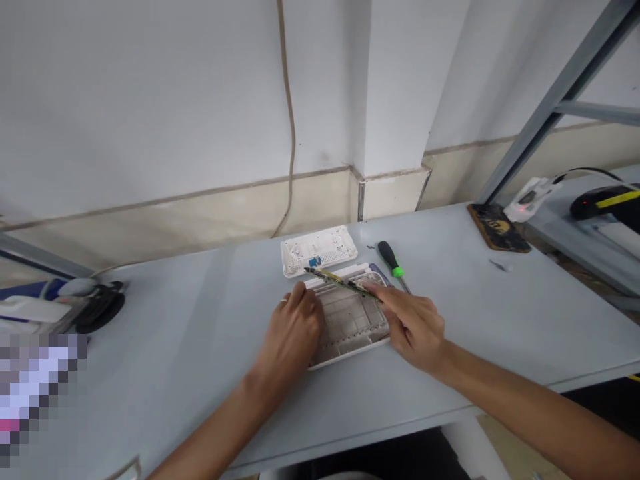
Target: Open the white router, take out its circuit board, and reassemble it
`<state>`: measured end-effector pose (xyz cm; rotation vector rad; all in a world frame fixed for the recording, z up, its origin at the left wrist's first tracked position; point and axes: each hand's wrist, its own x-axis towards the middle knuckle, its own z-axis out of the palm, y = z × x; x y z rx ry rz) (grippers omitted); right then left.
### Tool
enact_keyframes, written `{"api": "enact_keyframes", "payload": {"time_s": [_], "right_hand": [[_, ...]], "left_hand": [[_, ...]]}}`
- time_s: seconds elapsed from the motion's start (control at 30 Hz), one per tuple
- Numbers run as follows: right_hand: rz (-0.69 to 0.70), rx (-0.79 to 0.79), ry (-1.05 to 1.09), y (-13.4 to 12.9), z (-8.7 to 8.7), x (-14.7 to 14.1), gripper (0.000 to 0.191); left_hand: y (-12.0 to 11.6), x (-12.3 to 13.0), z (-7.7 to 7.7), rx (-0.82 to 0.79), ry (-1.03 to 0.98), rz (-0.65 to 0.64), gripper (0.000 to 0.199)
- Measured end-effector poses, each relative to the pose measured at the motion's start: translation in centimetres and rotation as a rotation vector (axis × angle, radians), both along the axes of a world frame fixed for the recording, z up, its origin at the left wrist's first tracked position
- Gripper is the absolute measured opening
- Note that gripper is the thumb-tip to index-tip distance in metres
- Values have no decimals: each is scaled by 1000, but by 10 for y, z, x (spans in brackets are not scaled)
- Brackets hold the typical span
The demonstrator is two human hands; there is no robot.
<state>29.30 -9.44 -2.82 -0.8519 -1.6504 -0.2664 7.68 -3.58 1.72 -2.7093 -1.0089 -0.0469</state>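
A white plastic casing (pixel 350 319), open side up, lies on the table with its shallow ribbed inside showing. My left hand (pixel 296 325) is curled over the casing's left end; its fingertips are partly hidden. Between the finger and thumb of my right hand (pixel 415 323) is the right end of a circuit board (pixel 336 278). The board is tilted on edge above the casing's far side. Behind it rests a white perforated cover (pixel 320 252) with a small blue part (pixel 315 261) on it.
A black and green screwdriver (pixel 391 259) lies right of the cover, near tiny dark screws. Farther right are a dark phone-like slab (pixel 499 228), a white device (pixel 531 199) and a metal frame post (pixel 555 100). Black and white items (pixel 103 305) sit at the left, and a cable (pixel 289 113) hangs down the wall.
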Motion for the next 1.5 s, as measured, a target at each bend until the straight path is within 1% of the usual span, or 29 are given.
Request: {"api": "enact_keyframes", "payload": {"time_s": [0.1,0.17,0.27,0.33,0.47,0.57,0.63,0.87,0.97,1.07,1.17,1.33,1.5], "right_hand": [[-7,-20,1,0,0,-1,68],[11,-7,4,-1,0,-1,69],[16,-1,7,-2,-2,-1,70],[-3,-16,-3,-3,-3,0,70],[-32,4,-11,-4,-4,0,71],[-39,-8,-6,-4,-3,2,70],[-54,-19,-11,-4,-2,3,70],[-125,-5,-29,-5,1,4,64],[-145,10,-24,-5,1,4,64],[-164,17,-30,-6,1,3,66],[-138,12,-31,-6,0,3,66],[-105,-2,-24,-6,-3,3,69],[-52,-9,-9,-5,-6,3,68]], "left_hand": [[1,-1,-3,37,-9,-19,17],[4,-1,-5,20,-58,1,18],[10,-3,-6,-49,-181,32,16],[13,-7,-6,-106,-233,16,13],[18,-13,-5,-208,-258,-32,14],[21,-15,-4,-241,-273,-50,16],[22,-15,-5,-236,-277,-74,19],[21,-16,-10,-121,-243,-140,17],[19,-18,-10,-90,-231,-166,19],[16,-19,-9,-55,-202,-188,14],[15,-19,-8,-32,-192,-193,12],[16,-19,-13,-33,-189,-250,17],[16,-16,-18,-64,-212,-234,17]]}}
